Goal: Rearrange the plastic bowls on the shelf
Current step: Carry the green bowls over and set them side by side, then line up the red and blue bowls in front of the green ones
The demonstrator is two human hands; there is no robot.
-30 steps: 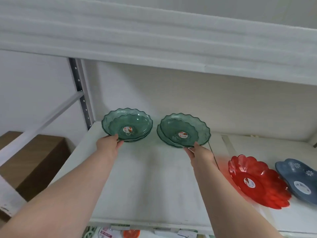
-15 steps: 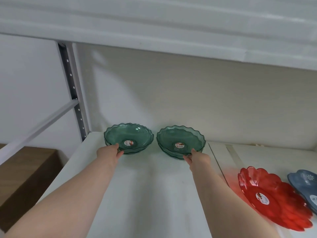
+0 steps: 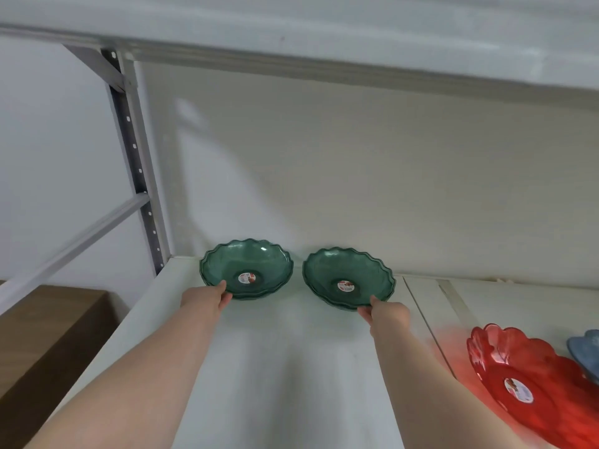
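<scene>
Two green bowls bear round red-and-white stickers, wording seemingly unreadable.

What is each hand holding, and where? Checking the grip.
Left hand grips the left green scalloped plastic bowl by its near rim; right hand grips the right green scalloped plastic bowl likewise.

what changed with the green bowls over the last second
Both hands, left hand and right hand, pushed the two green bowl stacks, left and right, back toward the rear wall, tilted before and flatter now. Each hand keeps its hold on a near rim. The red bowl stayed put.
</scene>
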